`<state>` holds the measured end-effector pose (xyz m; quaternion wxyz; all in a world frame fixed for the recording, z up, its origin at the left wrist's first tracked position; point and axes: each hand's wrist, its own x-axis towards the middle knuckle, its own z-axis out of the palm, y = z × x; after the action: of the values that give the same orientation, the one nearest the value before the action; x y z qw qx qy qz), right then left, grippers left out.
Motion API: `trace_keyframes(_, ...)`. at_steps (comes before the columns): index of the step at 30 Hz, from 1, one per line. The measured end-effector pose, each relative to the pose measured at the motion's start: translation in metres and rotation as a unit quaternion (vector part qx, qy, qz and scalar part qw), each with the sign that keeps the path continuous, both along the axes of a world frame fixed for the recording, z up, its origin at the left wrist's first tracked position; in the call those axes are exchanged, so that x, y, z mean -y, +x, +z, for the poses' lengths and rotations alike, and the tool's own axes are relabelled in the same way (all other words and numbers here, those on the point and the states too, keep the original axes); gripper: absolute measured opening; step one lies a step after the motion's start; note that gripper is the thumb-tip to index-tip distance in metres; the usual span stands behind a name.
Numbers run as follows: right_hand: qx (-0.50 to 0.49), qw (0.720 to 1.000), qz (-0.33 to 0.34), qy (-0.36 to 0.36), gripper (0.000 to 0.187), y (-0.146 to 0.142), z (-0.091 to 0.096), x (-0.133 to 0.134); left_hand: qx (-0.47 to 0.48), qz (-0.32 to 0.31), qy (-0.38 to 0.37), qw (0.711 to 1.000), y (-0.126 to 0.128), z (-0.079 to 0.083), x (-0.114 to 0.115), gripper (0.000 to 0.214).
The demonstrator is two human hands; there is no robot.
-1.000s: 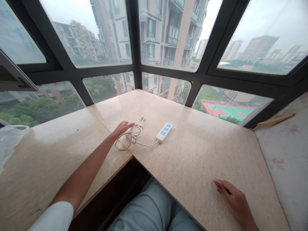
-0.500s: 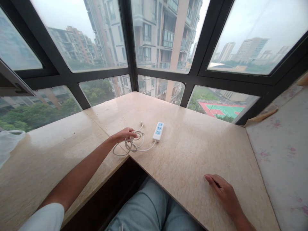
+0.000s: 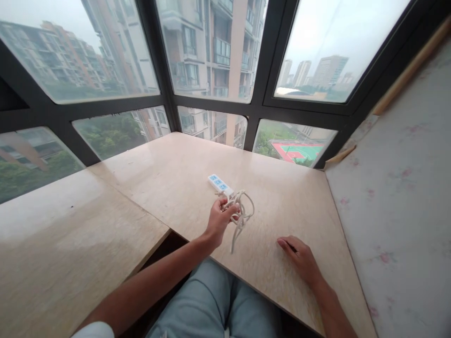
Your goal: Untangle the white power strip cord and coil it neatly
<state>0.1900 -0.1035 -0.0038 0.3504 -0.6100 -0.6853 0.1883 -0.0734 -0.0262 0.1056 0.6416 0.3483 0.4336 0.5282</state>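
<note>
My left hand [image 3: 222, 218] is closed around the loosely looped white cord [image 3: 249, 206] of a power strip, above the sill. Loops stick out to the right of the fingers, and one strand hangs down. Just beyond the hand, the white power strip [image 3: 220, 184] with blue socket faces lies at a slant, its near end partly behind the cord. A plug seems to show beside the strip's near end, though it is blurred. Resting on the sill at the right, my right hand [image 3: 299, 258] has its fingers curled in, with nothing visible in them.
The pale stone sill [image 3: 289, 197] meets dark window frames [image 3: 169, 101] at the back. A seam and an inner corner [image 3: 169, 230] lie to the left, above my legs [image 3: 211, 300]. Flowered wallpaper [image 3: 398, 211] bounds the right side, with a peeling edge.
My left hand has carried the cord to the right, and the power strip has turned to another slant. The view has swung right; the plastic bag at the left is out of sight.
</note>
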Motion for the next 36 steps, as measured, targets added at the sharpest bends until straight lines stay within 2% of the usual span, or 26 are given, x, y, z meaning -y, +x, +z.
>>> trace_keyframes(4,-0.071,0.996,-0.023,-0.042,0.057,0.0,0.001,0.001,0.118,-0.006,-0.054,0.992,0.05,-0.011,0.024,0.046)
trace_keyframes(6,-0.121,0.99,-0.037,-0.067,0.061,0.0,0.002,0.001,0.134,-0.039,-0.065,0.988,0.068,-0.017,0.032,0.053)
trace_keyframes(8,-0.16,0.983,-0.056,-0.075,0.064,0.0,0.003,0.001,0.118,-0.103,-0.075,0.985,0.08,-0.022,0.038,0.065)
trace_keyframes(11,-0.202,0.975,-0.069,-0.054,0.069,0.0,0.002,0.0,0.028,-0.242,-0.04,0.969,0.089,-0.027,0.039,0.072)
trace_keyframes(13,-0.223,0.971,-0.064,-0.048,0.074,-0.001,0.002,-0.001,-0.086,-0.318,0.053,0.943,0.087,-0.03,0.036,0.067)
trace_keyframes(15,-0.221,0.972,-0.066,-0.053,0.076,-0.003,0.001,-0.001,-0.223,-0.351,0.174,0.893,0.079,-0.033,0.033,0.059)
trace_keyframes(18,-0.165,0.982,-0.069,-0.057,0.066,-0.006,0.0,-0.002,-0.393,-0.319,0.328,0.798,0.062,-0.037,0.029,0.05)
trace_keyframes(19,-0.144,0.986,-0.067,-0.052,0.061,-0.007,0.0,-0.002,-0.421,-0.296,0.357,0.78,0.056,-0.039,0.027,0.048)
trace_keyframes(20,-0.124,0.989,-0.066,-0.048,0.057,-0.008,0.0,-0.002,-0.431,-0.274,0.375,0.774,0.051,-0.041,0.025,0.045)
trace_keyframes(21,-0.109,0.991,-0.068,-0.042,0.053,-0.009,0.0,-0.003,-0.424,-0.255,0.382,0.78,0.047,-0.043,0.022,0.042)
trace_keyframes(25,-0.095,0.992,-0.079,-0.037,0.042,-0.011,0.001,-0.003,-0.359,-0.17,0.386,0.833,0.037,-0.05,0.002,0.035)
trace_keyframes(27,-0.109,0.99,-0.082,-0.029,0.038,-0.011,0.0,-0.003,-0.366,-0.109,0.405,0.831,0.034,-0.051,-0.012,0.033)
trace_keyframes(30,-0.126,0.987,-0.099,0.003,0.037,-0.01,-0.002,-0.003,-0.405,-0.072,0.445,0.795,0.031,-0.052,-0.029,0.038)
trace_keyframes(34,-0.133,0.983,-0.122,0.041,0.033,-0.007,-0.005,-0.005,-0.454,-0.133,0.497,0.728,0.035,-0.061,-0.037,0.063)
trace_keyframes(36,-0.137,0.981,-0.128,0.055,0.031,-0.007,-0.006,-0.006,-0.481,-0.15,0.509,0.698,0.041,-0.069,-0.039,0.066)
